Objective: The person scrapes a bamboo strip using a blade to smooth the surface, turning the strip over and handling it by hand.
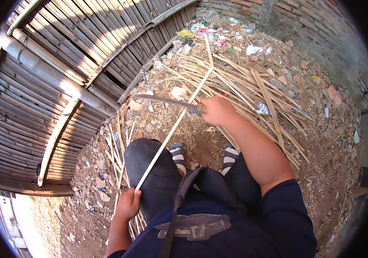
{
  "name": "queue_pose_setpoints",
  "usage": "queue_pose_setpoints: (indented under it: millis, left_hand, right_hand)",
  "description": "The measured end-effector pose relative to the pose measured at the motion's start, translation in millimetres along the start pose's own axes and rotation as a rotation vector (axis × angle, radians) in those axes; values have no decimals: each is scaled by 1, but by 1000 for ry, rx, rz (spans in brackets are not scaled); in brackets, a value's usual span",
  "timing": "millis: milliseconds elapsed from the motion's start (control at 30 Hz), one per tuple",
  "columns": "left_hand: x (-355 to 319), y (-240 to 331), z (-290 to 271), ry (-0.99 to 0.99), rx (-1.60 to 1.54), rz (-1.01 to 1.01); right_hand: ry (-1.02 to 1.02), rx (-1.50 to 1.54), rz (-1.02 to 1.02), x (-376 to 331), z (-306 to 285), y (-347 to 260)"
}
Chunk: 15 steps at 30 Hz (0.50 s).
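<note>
My left hand [128, 204] is closed round the near end of a long pale bamboo strip [162, 147], beside my left knee. The strip slants up and away to the right, over the dark trouser leg. In my right hand [217, 111] is a long-bladed knife [162, 100], its dark blade pointing left. The blade crosses the strip near my right fist and appears to touch it. Most of the knife's handle is hidden by the fingers. Beyond the right hand lies a loose pile of bamboo strips [252, 94].
More thin strips [117, 159] lie on the ground left of my knee. A bamboo slat wall [63, 86] rises on the left, a brick wall [313, 21] at the back right. Rubble and litter [252, 49] cover the ground. My sandalled feet [178, 157] are below the blade.
</note>
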State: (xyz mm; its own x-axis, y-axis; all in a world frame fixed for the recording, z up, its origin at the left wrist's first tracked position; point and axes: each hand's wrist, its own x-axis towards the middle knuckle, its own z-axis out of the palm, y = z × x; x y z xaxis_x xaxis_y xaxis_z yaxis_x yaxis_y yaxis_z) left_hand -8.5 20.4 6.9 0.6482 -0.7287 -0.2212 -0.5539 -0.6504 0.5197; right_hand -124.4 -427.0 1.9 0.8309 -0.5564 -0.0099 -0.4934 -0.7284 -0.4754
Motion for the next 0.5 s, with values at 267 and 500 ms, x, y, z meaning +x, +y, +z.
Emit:
queue_pose_setpoints:
  millis: [267,500]
  left_hand:
    - [5,3,2,-32,-73,-29]
    - [-3,7,-5,-42,6,-46]
  right_hand:
    - [-32,311,134,14,16,31]
    - [59,155,10,3,5,4]
